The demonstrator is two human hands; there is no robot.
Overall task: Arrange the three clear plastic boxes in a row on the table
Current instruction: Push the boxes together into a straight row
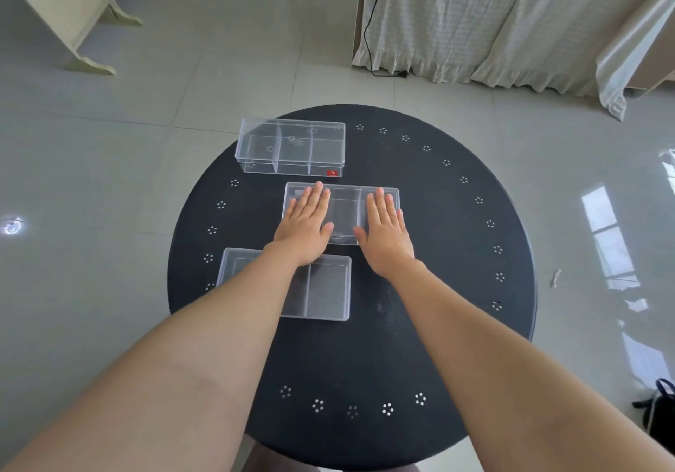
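Three clear plastic boxes with inner dividers lie on a round black table (456, 252). The far box (292, 148) sits at the back left and carries a small red sticker. The middle box (345, 212) lies at the table's centre, shifted to the right. Both my hands rest flat on its lid, fingers spread: my left hand (305, 225) on its left part, my right hand (385, 232) on its right part. The near box (325, 291) lies front left, and my left forearm crosses over it. The boxes are staggered, not touching.
The table's rim has a ring of small white dot clusters. Around it is a glossy grey tiled floor. White curtains and a black cable (369, 33) hang at the back right, cream furniture (73, 15) stands back left, a dark bag (657, 409) lies at the right.
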